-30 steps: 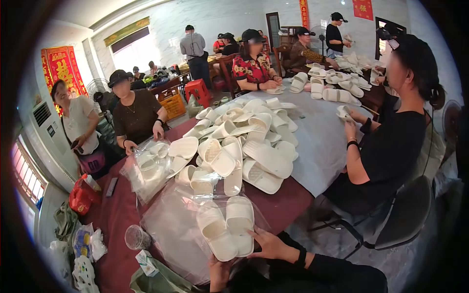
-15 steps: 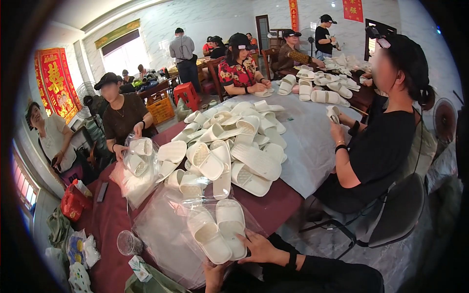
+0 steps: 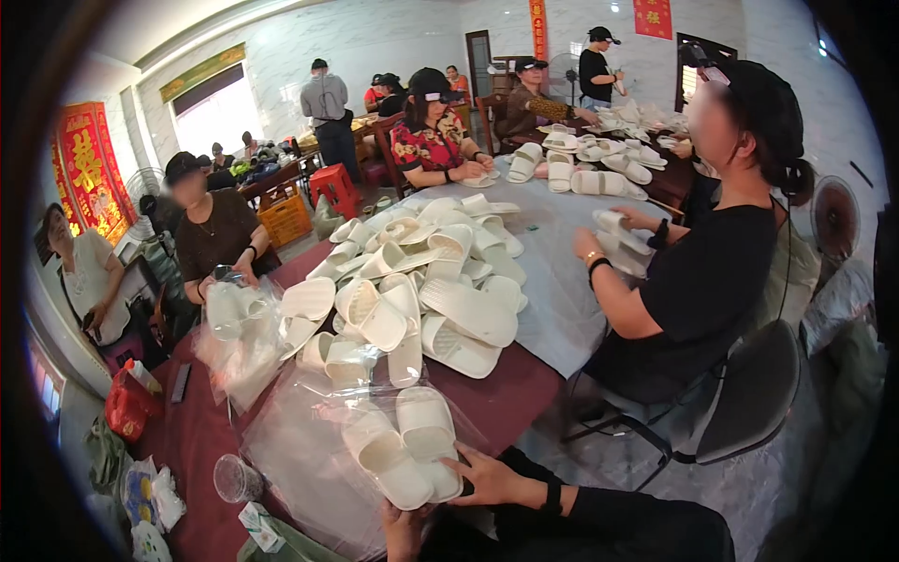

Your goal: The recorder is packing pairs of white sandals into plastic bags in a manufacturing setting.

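A pair of white slippers (image 3: 426,421) lies side by side in front of me, toes pointing away, at the mouth end of a clear plastic bag (image 3: 300,450). The film shows around the toes; how far it covers the slippers I cannot tell. My right hand (image 3: 492,480) grips the right slipper's heel from the side, thumb on top. At the lower edge my left hand (image 3: 403,529) holds the heels from below, its fingers partly hidden by the slippers. A large heap of loose white slippers (image 3: 412,262) rises just beyond.
On the dark red tablecloth (image 3: 192,450) at left stand a clear plastic cup (image 3: 238,478) and a small white box (image 3: 261,526). A co-worker at left handles bagged slippers (image 3: 234,309); another at right holds white slippers (image 3: 623,245). A black chair (image 3: 740,403) stands at right.
The view has shifted slightly, and my hands keep hold of the slippers. The co-worker at right has brought slippers lower and toward the table. The left co-worker's bagged slippers have turned.
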Demonstrator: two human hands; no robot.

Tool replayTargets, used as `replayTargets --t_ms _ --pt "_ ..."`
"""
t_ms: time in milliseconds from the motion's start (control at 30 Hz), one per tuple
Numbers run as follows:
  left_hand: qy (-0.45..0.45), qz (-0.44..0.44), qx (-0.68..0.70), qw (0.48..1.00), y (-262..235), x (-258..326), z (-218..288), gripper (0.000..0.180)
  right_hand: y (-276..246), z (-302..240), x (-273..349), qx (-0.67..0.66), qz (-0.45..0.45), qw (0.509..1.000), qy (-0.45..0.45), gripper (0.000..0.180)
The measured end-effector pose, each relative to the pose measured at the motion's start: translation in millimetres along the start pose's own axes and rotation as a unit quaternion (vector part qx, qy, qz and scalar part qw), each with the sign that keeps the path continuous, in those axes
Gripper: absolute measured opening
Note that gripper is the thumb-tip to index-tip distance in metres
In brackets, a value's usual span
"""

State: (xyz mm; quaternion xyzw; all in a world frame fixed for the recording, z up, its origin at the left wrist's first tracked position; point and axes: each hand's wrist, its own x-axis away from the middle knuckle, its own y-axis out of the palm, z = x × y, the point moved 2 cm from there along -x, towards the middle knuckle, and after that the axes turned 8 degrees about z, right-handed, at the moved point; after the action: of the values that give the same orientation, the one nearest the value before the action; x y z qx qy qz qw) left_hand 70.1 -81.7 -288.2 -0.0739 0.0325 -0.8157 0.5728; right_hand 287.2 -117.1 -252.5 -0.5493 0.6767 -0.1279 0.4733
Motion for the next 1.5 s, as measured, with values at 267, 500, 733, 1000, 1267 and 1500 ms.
replayTargets --t_ms 267,500,733,1000,1267,1500 --pt "0.064 0.018 -0.186 0.980 3.3 2.0 8.4 0.031 24.5 5.4 -17.6 -0.233 0.130 0.918 0.293 0.052" --pt "-0.099 0.036 -0.050 0.993 -5.8 -2.5 -23.1 0.021 44.0 18.5 -12.9 -0.481 0.107 0.711 0.501 0.058" --pt "-0.019 0.014 -0.170 0.985 -4.1 5.2 12.9 0.019 31.7 -20.3 -16.6 -0.633 0.081 0.668 0.383 0.061" --pt "-0.041 0.006 -0.217 0.975 -8.2 3.6 7.3 0.025 33.9 -4.7 -21.8 -0.569 0.158 0.725 0.354 0.058" --pt "0.111 0.011 -0.322 0.940 -11.8 -1.1 -15.3 0.017 26.4 6.3 -29.9 -0.605 0.136 0.682 0.389 0.054" --pt "-0.192 0.043 0.022 0.980 -4.7 -0.5 1.6 0.016 24.1 14.3 -24.2 -0.600 0.032 0.727 0.331 0.071"
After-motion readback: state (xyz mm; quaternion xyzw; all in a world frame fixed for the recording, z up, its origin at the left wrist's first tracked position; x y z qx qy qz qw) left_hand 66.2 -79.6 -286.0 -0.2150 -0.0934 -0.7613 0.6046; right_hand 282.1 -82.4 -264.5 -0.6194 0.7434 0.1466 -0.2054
